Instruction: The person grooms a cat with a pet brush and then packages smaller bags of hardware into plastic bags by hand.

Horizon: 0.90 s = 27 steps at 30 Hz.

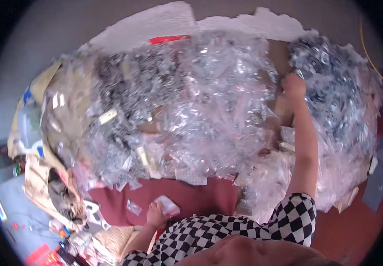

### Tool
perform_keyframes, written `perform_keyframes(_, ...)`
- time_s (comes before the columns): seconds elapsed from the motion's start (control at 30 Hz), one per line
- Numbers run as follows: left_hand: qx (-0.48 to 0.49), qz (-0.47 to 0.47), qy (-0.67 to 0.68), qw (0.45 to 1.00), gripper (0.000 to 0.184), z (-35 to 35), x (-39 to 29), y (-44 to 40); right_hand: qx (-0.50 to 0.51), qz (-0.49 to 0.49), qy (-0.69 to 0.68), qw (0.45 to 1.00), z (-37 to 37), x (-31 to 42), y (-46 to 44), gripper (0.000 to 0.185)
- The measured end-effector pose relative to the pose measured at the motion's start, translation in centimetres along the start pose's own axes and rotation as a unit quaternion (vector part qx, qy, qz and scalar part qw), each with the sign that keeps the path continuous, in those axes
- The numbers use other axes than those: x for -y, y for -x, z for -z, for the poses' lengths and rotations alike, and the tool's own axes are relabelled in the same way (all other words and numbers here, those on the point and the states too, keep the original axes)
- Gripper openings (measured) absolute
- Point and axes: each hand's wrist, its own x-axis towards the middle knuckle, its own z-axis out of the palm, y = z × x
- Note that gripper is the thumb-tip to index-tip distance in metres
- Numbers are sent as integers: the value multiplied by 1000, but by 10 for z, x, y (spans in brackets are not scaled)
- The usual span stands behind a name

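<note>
My left hand (156, 216) is low in the view, its fingers closed on the edge of a pale, flat plastic packet (168, 206) above a dark red cloth (204, 195). A small clear packet (133, 207) lies on the cloth just left of that hand. My right arm stretches far forward. My right hand (294, 84), its fingers curled, is at the left edge of a heap of clear bags with dark contents (333, 88). What it grips, if anything, is too small to make out.
A large pile of clear plastic bags (218, 115) spreads across the middle. Darker bags (142, 84) lie left of it, pinkish ones (275, 177) at lower right. White sheeting (156, 26) and a red strip (169, 39) are at the back. An opened carton (40, 177) stands at left.
</note>
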Motion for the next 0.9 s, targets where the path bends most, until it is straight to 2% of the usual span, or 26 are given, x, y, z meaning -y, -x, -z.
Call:
perform_keyframes(0.03,-4,13,7,1000,73,2,0,2,-4,15,-4,1000,11,8,8,18)
perform_keyframes(0.1,-7,3,9,1000,70,6,-2,1,-73,53,-254,963,35,17,25,25)
perform_keyframes(0.13,-15,-8,22,1000,67,10,-2,2,-73,64,-253,963,42,23,27,25)
perform_keyframes(0.17,-16,-2,30,999,67,7,1,2,53,67,-451,888,48,30,30,28)
perform_keyframes(0.2,-19,-10,53,998,67,1,5,0,178,65,-620,762,55,37,34,32)
perform_keyframes(0.33,-39,-47,107,992,59,-7,24,1,167,51,-635,753,110,83,75,29)
perform_keyframes(0.37,-46,-74,122,989,56,-15,33,0,140,3,-701,700,109,89,82,29)
perform_keyframes(0.4,-21,-74,152,985,44,1,33,4,109,-44,-759,640,114,95,86,29)
perform_keyframes(0.43,-24,-73,160,984,44,-2,38,0,112,-38,-756,644,133,114,98,29)
perform_keyframes(0.5,-64,-120,163,977,32,-21,52,-2,64,-111,-893,432,162,155,132,31)
perform_keyframes(0.53,-59,-119,171,976,32,-21,52,3,69,-113,-889,439,160,164,145,31)
perform_keyframes(0.6,-108,-142,164,970,20,-17,50,3,169,-31,-899,404,138,185,168,35)
perform_keyframes(0.67,-117,-154,168,967,18,-14,53,7,267,-7,-852,450,122,205,191,38)
perform_keyframes(0.7,-132,-162,171,963,16,-12,56,8,266,-12,-850,454,121,219,203,38)
perform_keyframes(0.77,-148,-180,183,955,15,-13,63,12,276,-30,-657,701,122,253,239,40)
perform_keyframes(0.8,-176,-196,188,946,16,-12,67,12,277,-33,-653,704,114,267,252,40)
perform_keyframes(0.87,-188,-196,206,940,18,-6,73,20,116,140,-559,809,100,294,274,41)
perform_keyframes(0.9,-205,-192,221,934,20,-2,76,20,113,137,-555,813,107,308,277,41)
